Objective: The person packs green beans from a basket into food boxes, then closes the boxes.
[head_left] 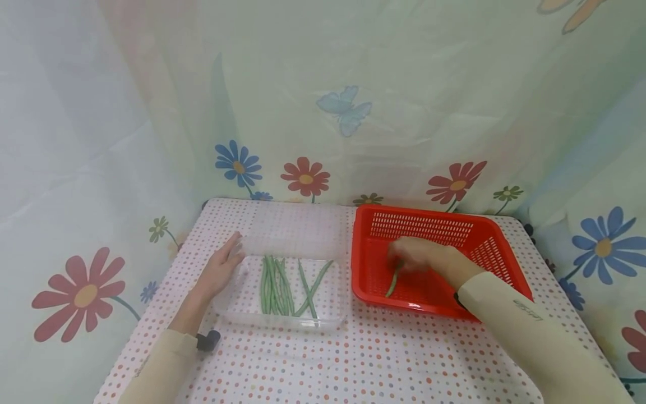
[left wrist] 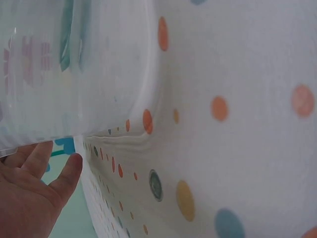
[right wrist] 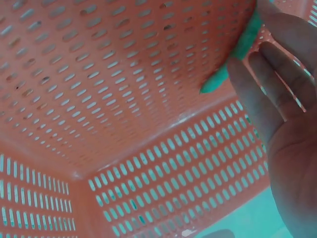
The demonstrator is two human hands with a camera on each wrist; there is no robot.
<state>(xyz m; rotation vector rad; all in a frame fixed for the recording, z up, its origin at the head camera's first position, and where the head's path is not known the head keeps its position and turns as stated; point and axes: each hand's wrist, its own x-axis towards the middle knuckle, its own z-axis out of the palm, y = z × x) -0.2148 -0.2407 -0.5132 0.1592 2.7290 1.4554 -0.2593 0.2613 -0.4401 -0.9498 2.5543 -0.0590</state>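
A clear plastic container stands on the left, its see-through lid folded back behind it. Inside lie several green beans, most side by side and a couple crossed at the right. My left hand rests at the container's left rim with its fingers extended; the left wrist view shows the fingers against the container's wall. Over in the red basket, my right hand, slightly blurred, pinches one green bean between thumb and fingertips. One end of that bean points toward the basket's front.
The basket has slotted walls and stands right of the container, a narrow gap between them. Both stand on a table with a dotted cloth. A flowered curtain hangs behind and at both sides.
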